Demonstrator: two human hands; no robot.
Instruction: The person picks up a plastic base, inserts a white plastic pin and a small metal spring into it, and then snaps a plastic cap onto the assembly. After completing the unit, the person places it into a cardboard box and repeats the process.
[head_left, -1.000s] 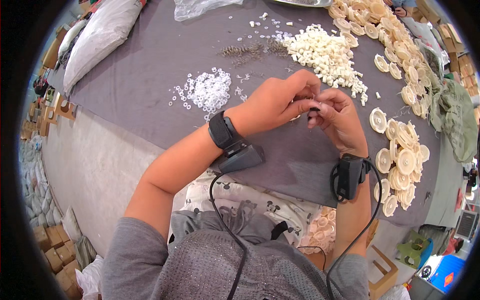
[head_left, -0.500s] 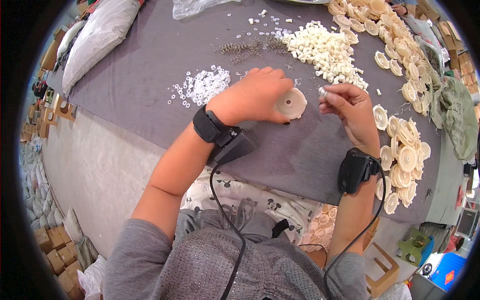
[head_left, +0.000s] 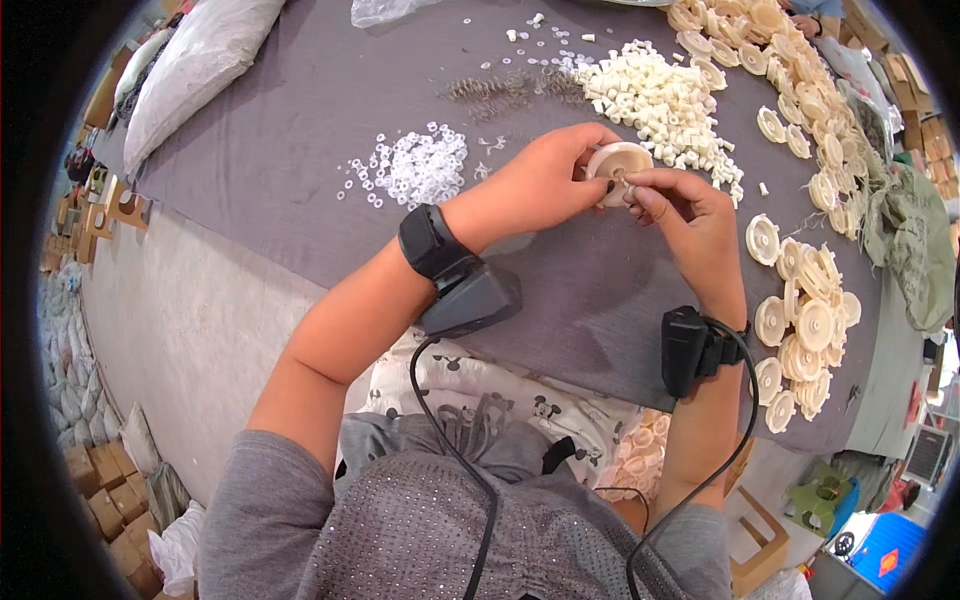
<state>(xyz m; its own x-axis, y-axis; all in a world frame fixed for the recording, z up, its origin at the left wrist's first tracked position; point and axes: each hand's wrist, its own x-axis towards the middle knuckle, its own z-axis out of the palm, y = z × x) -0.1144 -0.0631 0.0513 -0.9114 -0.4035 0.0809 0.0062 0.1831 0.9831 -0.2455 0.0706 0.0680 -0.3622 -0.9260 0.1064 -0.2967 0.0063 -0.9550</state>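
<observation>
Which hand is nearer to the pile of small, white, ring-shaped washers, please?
Left: the left hand, holding a round cream disc, is right of the washers; the right hand is farther to the right.

Wearer's hands [head_left: 545, 188]: two; held disc [head_left: 617, 160]: one; wristbands [head_left: 428, 243]: two; washers [head_left: 425, 168]: dozens.

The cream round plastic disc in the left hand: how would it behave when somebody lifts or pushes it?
The disc is probably stiff: its outline shows no bend in the left hand. It may be light, as its body looks shallow. Set on edge, its circular shape might let it roll.
</observation>
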